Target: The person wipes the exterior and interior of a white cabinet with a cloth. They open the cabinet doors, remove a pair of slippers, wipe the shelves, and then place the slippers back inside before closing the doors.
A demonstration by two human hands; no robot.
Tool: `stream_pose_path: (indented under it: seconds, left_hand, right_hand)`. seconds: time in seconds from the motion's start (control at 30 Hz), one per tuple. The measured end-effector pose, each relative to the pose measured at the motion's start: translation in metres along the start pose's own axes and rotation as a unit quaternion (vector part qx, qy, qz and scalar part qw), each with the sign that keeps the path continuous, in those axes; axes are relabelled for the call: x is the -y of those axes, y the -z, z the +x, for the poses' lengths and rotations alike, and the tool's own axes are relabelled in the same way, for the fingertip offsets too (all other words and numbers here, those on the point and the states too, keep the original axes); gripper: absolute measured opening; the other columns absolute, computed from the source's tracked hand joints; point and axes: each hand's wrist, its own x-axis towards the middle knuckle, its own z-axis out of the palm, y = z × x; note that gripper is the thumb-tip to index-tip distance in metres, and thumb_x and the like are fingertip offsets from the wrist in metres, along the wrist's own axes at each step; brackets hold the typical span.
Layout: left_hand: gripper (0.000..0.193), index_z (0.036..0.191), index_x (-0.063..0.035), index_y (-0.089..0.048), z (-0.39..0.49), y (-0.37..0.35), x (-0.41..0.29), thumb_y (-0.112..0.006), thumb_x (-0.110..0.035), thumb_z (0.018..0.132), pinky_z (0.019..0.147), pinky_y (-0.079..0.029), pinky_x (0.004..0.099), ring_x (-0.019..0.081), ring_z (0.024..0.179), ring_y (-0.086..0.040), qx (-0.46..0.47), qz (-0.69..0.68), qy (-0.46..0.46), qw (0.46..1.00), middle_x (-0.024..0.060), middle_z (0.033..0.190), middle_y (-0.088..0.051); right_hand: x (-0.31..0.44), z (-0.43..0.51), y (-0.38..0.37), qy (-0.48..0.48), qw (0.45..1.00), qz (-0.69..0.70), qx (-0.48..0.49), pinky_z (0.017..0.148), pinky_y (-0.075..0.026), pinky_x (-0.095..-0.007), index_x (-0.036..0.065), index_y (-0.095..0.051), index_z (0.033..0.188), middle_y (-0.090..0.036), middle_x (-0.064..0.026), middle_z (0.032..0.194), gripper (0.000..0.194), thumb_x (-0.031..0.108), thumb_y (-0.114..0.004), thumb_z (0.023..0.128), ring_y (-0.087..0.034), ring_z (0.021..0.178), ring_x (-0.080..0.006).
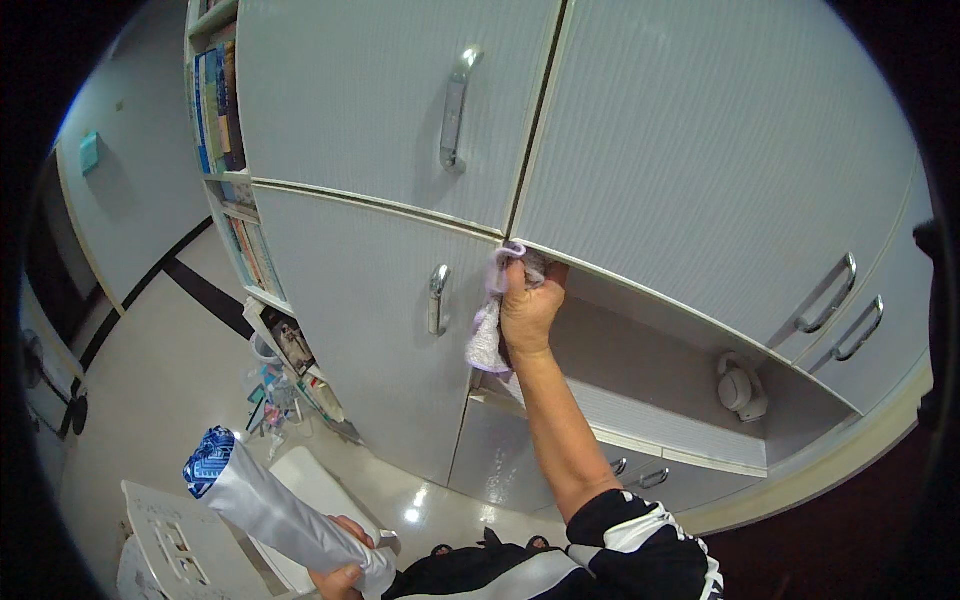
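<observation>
My right hand [532, 311] grips a pale purple-edged fleecy cloth [489, 337]. It presses the cloth up at the corner where the cabinet doors meet, at the top left of an open niche [637, 337]. Some fingertips are hidden behind the cloth and the upper edge. Low on the left, my left hand [334, 583] is closed around a rolled bundle in a silvery-white fabric cover [281, 517]. Blue patterned material [211, 459] shows at the bundle's far end. A grey-white ribbed cabinet door [360, 300] with a chrome handle [439, 300] is left of my right hand.
White headphones [739, 390] rest in the niche's right part. Bookshelves [219, 112] hold books along the cabinet's left side. Below my left arm stand a white folding chair [176, 547] and a white box-like item [322, 480]. Assorted small things [274, 397] lie on the glossy floor.
</observation>
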Motion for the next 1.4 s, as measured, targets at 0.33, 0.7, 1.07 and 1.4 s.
stream_pose_path:
  seconds: [0.33, 0.7, 1.07, 1.4]
  left_hand:
    - [0.065, 0.108, 0.0038, -0.044, -0.005, -0.007, 0.001, -0.072, -0.025, 0.057, 0.057, -0.045, 0.0323, 0.0207, 0.069, -0.05, -0.049, 0.01, 0.022, 0.999, 0.0112, 0.076, -0.048]
    - [0.066, 0.107, 0.0032, -0.043, -0.004, -0.011, 0.0, -0.073, -0.025, 0.055, 0.054, -0.044, 0.0313, 0.0199, 0.07, -0.048, -0.049, 0.02, 0.011, 0.999, 0.0111, 0.079, -0.047]
    - [0.065, 0.108, 0.0044, -0.043, -0.002, -0.022, -0.014, -0.074, -0.023, 0.058, 0.061, -0.048, 0.0345, 0.0235, 0.074, -0.051, -0.002, 0.025, -0.011, 1.0, 0.0132, 0.079, -0.05]
    - [0.063, 0.108, 0.0026, -0.044, -0.005, -0.03, -0.008, -0.073, -0.021, 0.057, 0.053, -0.042, 0.0315, 0.0202, 0.07, -0.047, 0.049, 0.006, 0.017, 0.999, 0.0107, 0.078, -0.046]
  right_hand:
    - [-0.02, -0.076, 0.019, 0.091, 0.979, -0.171, 0.059, 0.09, -0.037, -0.0475, -0.006, -0.05, 0.111, -0.053, -0.0262, 0.104, 0.036, 0.015, -0.056, 0.083, -0.048, 0.099, -0.0439]
    - [-0.04, -0.105, 0.024, 0.112, 0.964, -0.227, 0.079, 0.089, -0.038, -0.0456, -0.003, -0.05, 0.108, -0.05, -0.0224, 0.106, 0.038, 0.005, -0.06, 0.072, -0.048, 0.1, -0.0386]
    - [-0.018, -0.043, 0.018, 0.089, 0.956, -0.268, 0.083, 0.08, -0.037, -0.0513, -0.005, -0.052, 0.1, -0.054, -0.0251, 0.098, 0.029, 0.012, -0.06, 0.079, -0.049, 0.092, -0.0439]
    - [-0.032, -0.125, 0.057, 0.09, 0.799, -0.525, 0.279, 0.079, -0.041, -0.0461, 0.003, -0.062, 0.092, -0.056, -0.0166, 0.099, 0.029, 0.014, -0.069, 0.066, -0.053, 0.095, -0.0331]
